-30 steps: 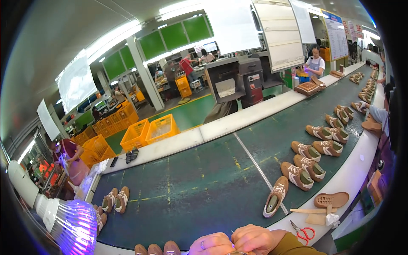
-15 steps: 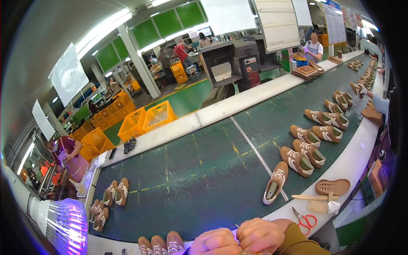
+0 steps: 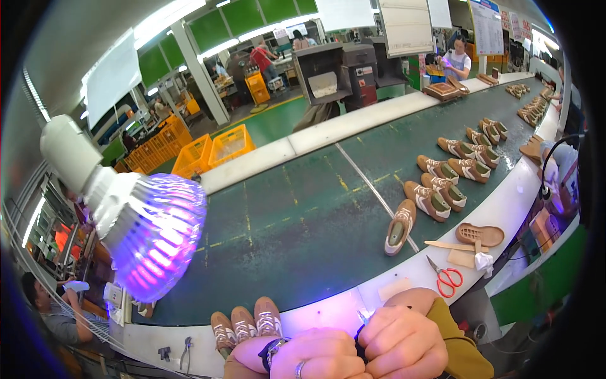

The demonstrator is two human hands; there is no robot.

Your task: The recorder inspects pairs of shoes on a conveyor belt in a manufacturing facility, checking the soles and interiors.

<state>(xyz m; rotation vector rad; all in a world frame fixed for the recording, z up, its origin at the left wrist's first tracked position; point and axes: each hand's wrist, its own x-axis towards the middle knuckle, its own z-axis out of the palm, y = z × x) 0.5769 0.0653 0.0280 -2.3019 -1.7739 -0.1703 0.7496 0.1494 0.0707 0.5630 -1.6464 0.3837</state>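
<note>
My left hand (image 3: pixel 325 354), with a ring on a finger and a dark-strapped watch at the wrist, is closed at the lower edge. Pressed close beside it, my right hand (image 3: pixel 404 341) is curled shut too. A thin pointed tool (image 3: pixel 362 317) pokes out past the fingers of my right hand; its kind is unclear. Something dark shows between the hands, mostly hidden by the fingers. Left of them, several brown sneakers (image 3: pixel 243 323) with white laces stand at the bench edge. To the right lie red-handled scissors (image 3: pixel 445 278), a brown shoe sole (image 3: pixel 480 235) and a wooden stick (image 3: pixel 447 246).
A lamp with violet light (image 3: pixel 154 234) hangs large at the left. Across the green belt (image 3: pixel 297 252), more brown sneakers (image 3: pixel 428 201) stand in rows at the right. Pliers (image 3: pixel 185 352) lie at the lower left. Yellow crates (image 3: pixel 230 146) and other people are beyond.
The view has tilted down and shifted left, so the lamp looms larger and the bench shows more. My hands remain together and closed; my left wrist now shows.
</note>
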